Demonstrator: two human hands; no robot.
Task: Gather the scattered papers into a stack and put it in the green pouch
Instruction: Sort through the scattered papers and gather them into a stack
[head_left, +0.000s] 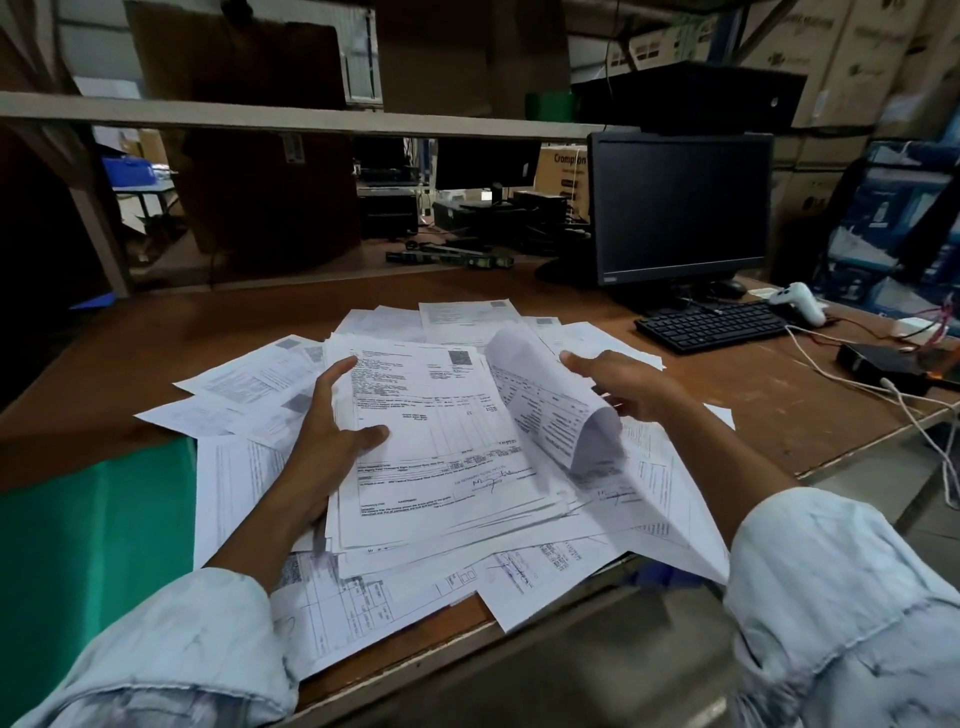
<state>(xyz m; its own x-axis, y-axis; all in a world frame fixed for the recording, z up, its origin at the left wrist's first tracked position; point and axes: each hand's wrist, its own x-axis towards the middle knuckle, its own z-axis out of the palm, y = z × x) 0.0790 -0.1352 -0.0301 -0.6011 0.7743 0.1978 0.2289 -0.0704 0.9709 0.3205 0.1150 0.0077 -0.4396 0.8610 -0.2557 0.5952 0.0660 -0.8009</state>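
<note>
Printed white papers lie scattered over the brown table. My left hand holds a partly gathered stack by its left edge, thumb on top and fingers underneath. My right hand pinches a curled sheet that arches over the stack's right side. The green pouch lies flat at the table's front left, with papers overlapping its right edge.
A dark monitor and black keyboard stand at the back right, with a white controller, a black box and loose cables beyond. A shelf runs overhead at the back. The table's front edge is near my sleeves.
</note>
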